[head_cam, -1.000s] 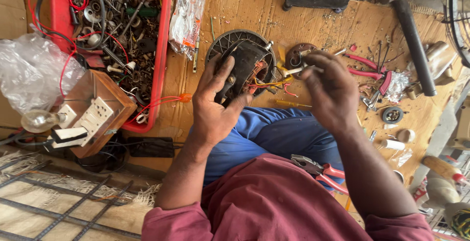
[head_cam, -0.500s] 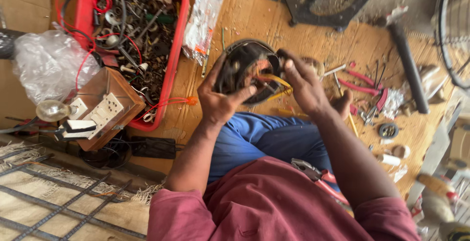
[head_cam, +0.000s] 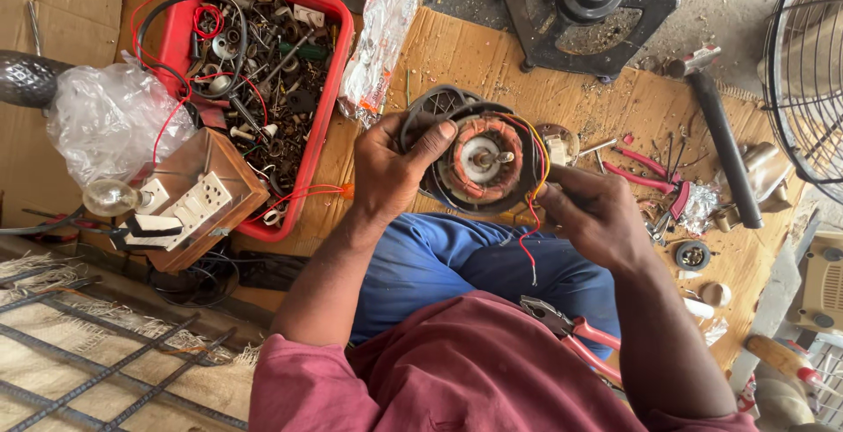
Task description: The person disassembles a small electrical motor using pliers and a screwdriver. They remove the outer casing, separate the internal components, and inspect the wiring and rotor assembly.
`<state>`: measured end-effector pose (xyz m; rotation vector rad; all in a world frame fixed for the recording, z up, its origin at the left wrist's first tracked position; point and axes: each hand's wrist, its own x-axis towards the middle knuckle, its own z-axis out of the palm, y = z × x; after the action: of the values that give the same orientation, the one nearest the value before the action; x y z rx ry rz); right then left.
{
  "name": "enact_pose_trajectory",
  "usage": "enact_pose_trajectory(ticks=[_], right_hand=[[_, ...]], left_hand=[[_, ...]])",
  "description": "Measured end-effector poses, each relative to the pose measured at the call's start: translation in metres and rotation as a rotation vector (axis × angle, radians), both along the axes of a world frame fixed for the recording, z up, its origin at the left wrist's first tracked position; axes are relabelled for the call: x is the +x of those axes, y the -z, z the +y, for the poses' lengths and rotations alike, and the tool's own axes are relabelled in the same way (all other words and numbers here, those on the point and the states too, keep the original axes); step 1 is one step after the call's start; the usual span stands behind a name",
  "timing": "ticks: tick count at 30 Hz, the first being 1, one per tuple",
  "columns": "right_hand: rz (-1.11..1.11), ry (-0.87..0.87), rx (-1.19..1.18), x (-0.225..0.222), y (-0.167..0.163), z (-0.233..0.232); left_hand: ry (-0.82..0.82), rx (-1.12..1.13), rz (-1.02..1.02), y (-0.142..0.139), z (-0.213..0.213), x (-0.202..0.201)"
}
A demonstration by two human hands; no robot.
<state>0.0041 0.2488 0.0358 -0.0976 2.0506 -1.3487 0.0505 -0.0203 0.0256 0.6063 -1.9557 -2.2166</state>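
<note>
I hold a round fan motor over my lap, its copper windings and centre shaft facing me. My left hand grips its left rim, thumb across the dark housing. My right hand closes on the bundle of red, yellow and black wires at the motor's right side; the loose ends hang down toward my blue trousers. Red-handled pliers lie on my lap below my right forearm.
A red tray of wires and small parts sits at left, beside a wooden switch board with a bulb and a clear plastic bag. Pliers and small tools lie at right, near a black handle, a fan base and a fan guard.
The motor has been turned so its windings and shaft face me. My left hand moved to the rim and my right hand dropped to the wires at the right.
</note>
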Motion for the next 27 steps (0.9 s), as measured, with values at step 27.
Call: enact_pose_trajectory(ticks=[27], right_hand=[[0.339, -0.118, 0.084, 0.027, 0.045, 0.003]], left_hand=[[0.041, -0.14, -0.11, -0.004, -0.003, 0.005]])
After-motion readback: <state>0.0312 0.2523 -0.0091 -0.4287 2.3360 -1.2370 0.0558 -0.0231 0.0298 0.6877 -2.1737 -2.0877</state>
